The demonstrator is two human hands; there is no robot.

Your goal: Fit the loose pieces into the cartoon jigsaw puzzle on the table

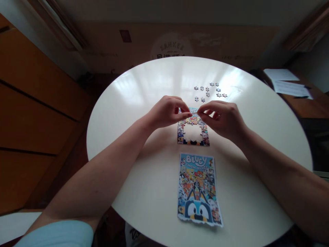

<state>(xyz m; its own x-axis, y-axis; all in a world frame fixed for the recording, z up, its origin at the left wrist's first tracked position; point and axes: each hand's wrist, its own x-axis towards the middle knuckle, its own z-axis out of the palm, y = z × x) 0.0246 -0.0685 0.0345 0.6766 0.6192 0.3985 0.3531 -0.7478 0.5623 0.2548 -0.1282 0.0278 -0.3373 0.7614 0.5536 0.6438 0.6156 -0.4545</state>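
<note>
The left hand [172, 111] and right hand [223, 117] face each other, fingertips near, over the upper part of a partly assembled puzzle [194, 120] with an open centre. Each thumb and forefinger draw together; whether they pinch a piece cannot be told. Loose pieces [207, 89] lie beyond on the tabletop [151, 192]; a printed sheet [197, 188] lies nearer the viewer.
</note>
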